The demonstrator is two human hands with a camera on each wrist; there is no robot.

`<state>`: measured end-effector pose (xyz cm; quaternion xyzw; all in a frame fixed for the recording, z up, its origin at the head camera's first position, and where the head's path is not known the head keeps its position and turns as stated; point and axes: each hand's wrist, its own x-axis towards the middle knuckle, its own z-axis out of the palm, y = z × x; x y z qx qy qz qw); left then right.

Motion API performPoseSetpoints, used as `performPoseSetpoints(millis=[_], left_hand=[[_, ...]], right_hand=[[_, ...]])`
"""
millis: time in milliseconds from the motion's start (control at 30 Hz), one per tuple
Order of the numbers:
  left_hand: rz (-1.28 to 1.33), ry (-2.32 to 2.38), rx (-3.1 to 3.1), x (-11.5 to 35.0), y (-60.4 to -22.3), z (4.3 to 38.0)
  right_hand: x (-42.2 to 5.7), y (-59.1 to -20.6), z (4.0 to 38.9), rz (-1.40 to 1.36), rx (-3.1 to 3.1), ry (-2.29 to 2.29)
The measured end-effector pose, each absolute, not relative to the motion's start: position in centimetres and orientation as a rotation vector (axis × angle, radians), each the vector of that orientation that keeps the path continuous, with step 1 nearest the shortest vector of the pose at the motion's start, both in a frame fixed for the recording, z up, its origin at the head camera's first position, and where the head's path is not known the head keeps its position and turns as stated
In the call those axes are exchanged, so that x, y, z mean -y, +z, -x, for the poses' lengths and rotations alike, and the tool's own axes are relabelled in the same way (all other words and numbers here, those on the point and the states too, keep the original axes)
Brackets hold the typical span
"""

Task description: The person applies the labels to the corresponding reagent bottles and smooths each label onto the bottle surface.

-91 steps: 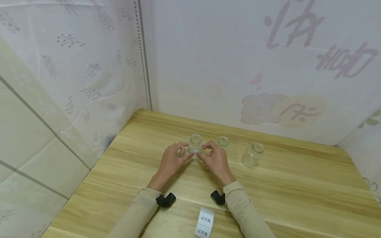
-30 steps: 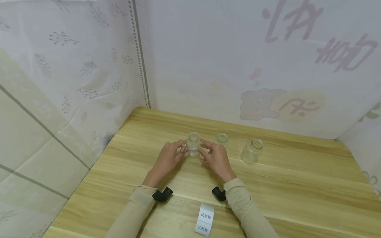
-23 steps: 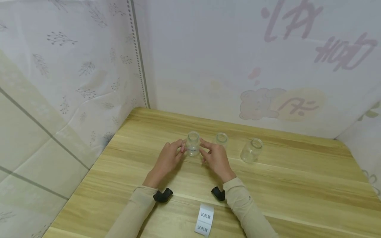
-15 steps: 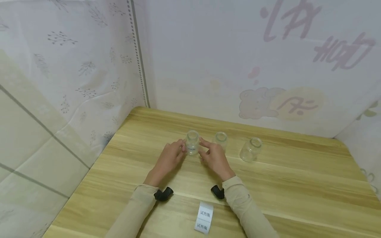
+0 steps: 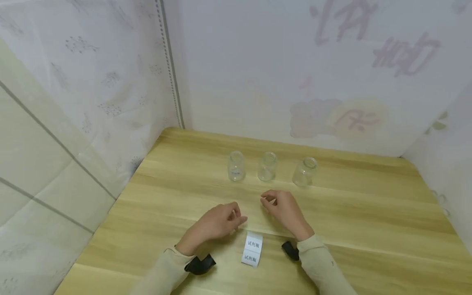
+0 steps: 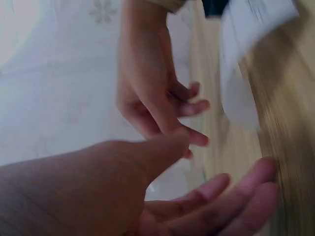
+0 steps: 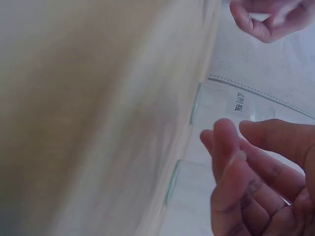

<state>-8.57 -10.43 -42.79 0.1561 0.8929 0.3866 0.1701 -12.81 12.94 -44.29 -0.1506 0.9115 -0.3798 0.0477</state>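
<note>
Three small clear glass bottles stand upright in a row: a left one [image 5: 236, 167] with a printed label, a middle one [image 5: 267, 168] and a right one [image 5: 304, 172]. In the right wrist view, dark printing shows on the labelled bottle [image 7: 236, 103]. My left hand [image 5: 220, 222], fingers loosely bent, hovers just beyond a white strip of labels [image 5: 252, 249]. Nothing shows between its fingers. My right hand [image 5: 287, 211] is in front of the middle and right bottles, thumb and fingertips apart with nothing held. The label strip [image 6: 238, 64] looks curved and blurred in the left wrist view.
A wood-grain table [image 5: 368, 213] carries everything, with its back edge behind the bottles. Patterned cloth walls [image 5: 236, 82] close in the back and sides. Black wrist pieces [image 5: 200, 265] sit at both sleeve cuffs, either side of the label strip.
Both hands have let go of the left bottle and drawn back toward the label strip, moving apart. That bottle now stands by itself with its label on. The head view has shifted slightly.
</note>
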Motion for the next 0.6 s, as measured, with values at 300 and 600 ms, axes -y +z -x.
performPoseSetpoints(millis=[300,600], left_hand=[[-0.606,1.128,-2.341,7.9,-42.0,6.8],[-0.599,1.645,-2.457,7.4,-36.2,7.4]], right_hand=[[-15.1,-42.1,10.7,0.489,-2.76,-1.221],[-15.2,-37.4,8.8,0.455,-2.695,-1.498]])
